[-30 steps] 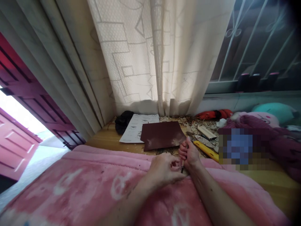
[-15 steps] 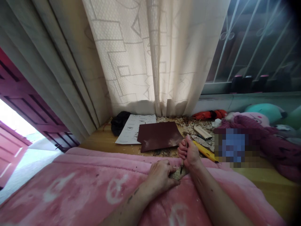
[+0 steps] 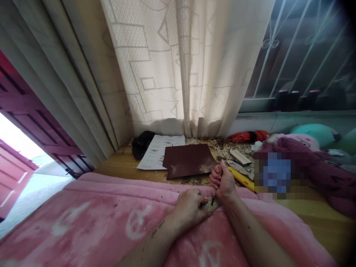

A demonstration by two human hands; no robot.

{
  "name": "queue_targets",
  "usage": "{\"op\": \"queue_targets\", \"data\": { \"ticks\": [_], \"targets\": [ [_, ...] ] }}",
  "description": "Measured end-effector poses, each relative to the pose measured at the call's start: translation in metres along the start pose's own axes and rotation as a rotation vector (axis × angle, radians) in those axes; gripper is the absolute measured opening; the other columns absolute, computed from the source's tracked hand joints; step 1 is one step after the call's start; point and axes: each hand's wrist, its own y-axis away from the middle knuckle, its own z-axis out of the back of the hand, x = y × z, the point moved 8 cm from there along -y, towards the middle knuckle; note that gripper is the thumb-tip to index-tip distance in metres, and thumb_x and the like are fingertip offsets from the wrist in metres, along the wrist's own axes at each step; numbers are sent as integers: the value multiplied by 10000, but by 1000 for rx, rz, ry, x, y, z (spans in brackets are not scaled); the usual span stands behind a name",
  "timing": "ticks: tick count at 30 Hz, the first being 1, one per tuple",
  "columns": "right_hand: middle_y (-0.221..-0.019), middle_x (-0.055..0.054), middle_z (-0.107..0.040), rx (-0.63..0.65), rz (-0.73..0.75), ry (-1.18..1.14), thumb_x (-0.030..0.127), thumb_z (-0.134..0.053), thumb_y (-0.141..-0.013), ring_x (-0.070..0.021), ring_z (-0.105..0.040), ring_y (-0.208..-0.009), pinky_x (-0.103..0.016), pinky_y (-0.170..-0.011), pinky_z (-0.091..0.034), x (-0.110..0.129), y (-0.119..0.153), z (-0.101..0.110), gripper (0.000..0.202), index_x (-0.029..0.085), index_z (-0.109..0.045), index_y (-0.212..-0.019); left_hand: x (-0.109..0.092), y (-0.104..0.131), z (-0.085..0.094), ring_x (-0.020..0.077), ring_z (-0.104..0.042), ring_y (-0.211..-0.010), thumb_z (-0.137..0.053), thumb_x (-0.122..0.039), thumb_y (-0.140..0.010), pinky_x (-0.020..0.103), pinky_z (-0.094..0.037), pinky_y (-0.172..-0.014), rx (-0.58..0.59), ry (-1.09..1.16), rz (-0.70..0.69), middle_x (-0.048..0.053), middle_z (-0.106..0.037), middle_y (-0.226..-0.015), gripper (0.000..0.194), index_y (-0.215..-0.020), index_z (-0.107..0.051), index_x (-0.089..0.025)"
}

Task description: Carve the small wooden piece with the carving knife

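Low in the middle of the head view, my left hand (image 3: 191,204) grips a pale carved piece (image 3: 209,206) with a fine crosshatched surface and a dark mark near its right end. The fingers cover part of it, and it rests close to the pink blanket. Just above and right of the piece, my right hand (image 3: 223,183) is closed in an upright fist around a slim tool, mostly hidden by the fingers; its lower end points down at the piece. A yellow-handled tool (image 3: 241,178) lies beyond my right wrist.
A brown sheet (image 3: 190,159) overlaps white printed paper (image 3: 152,154) on the wooden surface (image 3: 112,165). Shavings (image 3: 219,148) and a pale block (image 3: 240,157) lie at the back. A black bag (image 3: 141,144), red bundle (image 3: 247,135) and plush toys (image 3: 314,133) stand around; the pink blanket (image 3: 111,218) covers the front.
Both hands keep nearly the same place and grip. The carved piece and the right fist shift only very slightly, and the view moves a little.
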Motion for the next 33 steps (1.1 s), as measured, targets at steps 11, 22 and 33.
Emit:
{"op": "queue_targets", "data": {
  "ticks": [11, 22, 33],
  "targets": [
    [-382, 100, -185, 29, 38, 43, 518, -455, -778, -50, -77, -307, -143, -252, -88, 5, 0, -2, 417, 202, -315, -545, 2, 1, -2, 147, -505, -686, -574, -402, -702, 240, -275, -556, -8, -6, -2, 1, -562, -715, 209, -780, -678, -238],
    [-381, 98, -180, 55, 36, 28, 500, -443, -786, -51, -70, -311, -140, -255, -85, 6, 1, -5, 408, 201, -315, -539, 1, 2, 0, 133, -491, -645, -552, -417, -712, 236, -260, -538, -22, 30, -8, -7, -560, -695, 231, -788, -680, -240],
    [-395, 98, -187, 153, 16, 71, 512, -465, -770, -53, -62, -331, -134, -259, -88, 3, 4, -13, 411, 203, -311, -547, 0, 2, 3, 126, -477, -628, -479, -492, -764, 235, -259, -536, -14, 54, -1, -1, -563, -688, 339, -767, -682, -221]
  ]
}}
